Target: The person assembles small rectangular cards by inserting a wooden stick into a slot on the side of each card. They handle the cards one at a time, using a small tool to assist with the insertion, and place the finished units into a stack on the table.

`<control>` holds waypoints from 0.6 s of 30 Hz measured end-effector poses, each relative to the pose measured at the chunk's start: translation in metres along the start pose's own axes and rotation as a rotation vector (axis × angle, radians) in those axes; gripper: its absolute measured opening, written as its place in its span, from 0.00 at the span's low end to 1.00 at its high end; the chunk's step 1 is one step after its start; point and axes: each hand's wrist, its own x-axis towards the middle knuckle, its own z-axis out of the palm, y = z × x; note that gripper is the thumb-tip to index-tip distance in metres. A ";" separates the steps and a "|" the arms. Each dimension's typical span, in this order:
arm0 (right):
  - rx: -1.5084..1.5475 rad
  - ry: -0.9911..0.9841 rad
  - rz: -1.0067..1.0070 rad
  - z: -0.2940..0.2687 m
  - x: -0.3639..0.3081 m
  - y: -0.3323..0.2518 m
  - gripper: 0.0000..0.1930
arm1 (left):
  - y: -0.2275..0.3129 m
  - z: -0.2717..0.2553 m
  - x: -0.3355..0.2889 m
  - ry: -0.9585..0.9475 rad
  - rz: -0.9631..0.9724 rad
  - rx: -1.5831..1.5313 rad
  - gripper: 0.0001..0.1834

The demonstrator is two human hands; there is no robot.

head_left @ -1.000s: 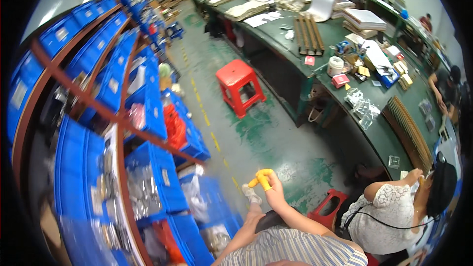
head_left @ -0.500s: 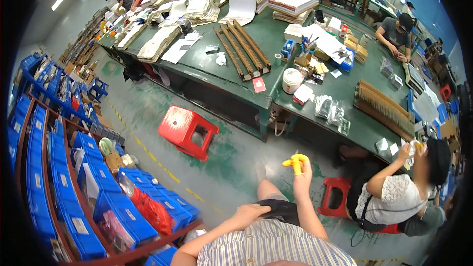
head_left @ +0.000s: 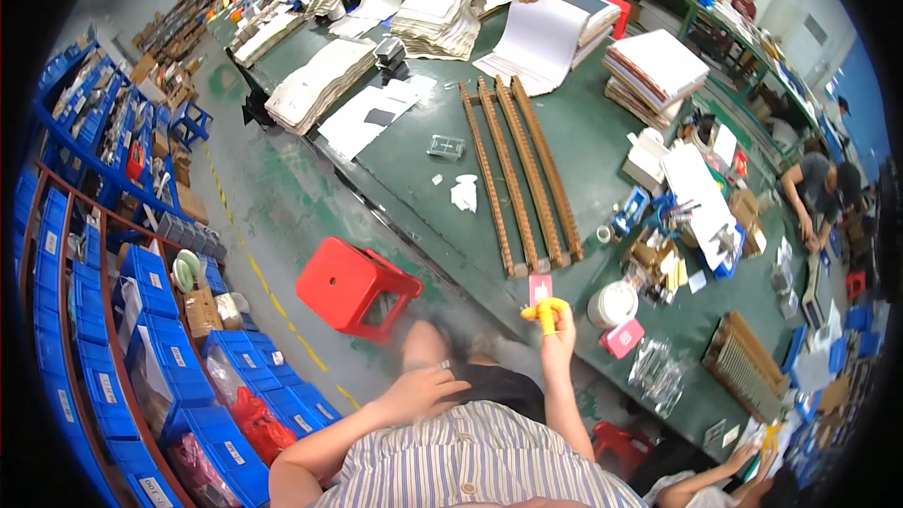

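Fig.: R hand pinches yellow tool at fingertips, near table edge; L hand flat on knee, empty. Risk: light pinch, tool may slip, drop to floor.

The person's right hand is raised in front of the torso, holding a small tool just before the near edge of the long workbench. The left hand rests on the knee, lower and to the left. A plastic stool stands on the floor left of the hands, beside the bench. On the bench, three long wooden strips lie side by side, with a tape roll to the right of the tool. Storage bins fill the shelving at far left.
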 end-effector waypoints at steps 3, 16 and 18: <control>-0.060 -0.042 0.066 0.027 0.045 0.009 0.07 | -0.045 -0.017 0.030 -0.106 -0.095 -0.215 0.25; -0.621 0.309 -0.019 0.186 0.217 0.103 0.05 | -0.401 -0.133 0.122 -0.885 -0.353 -0.616 0.35; -0.619 0.368 0.002 0.216 0.238 0.124 0.07 | -0.476 -0.121 0.118 -0.996 -0.182 -0.390 0.34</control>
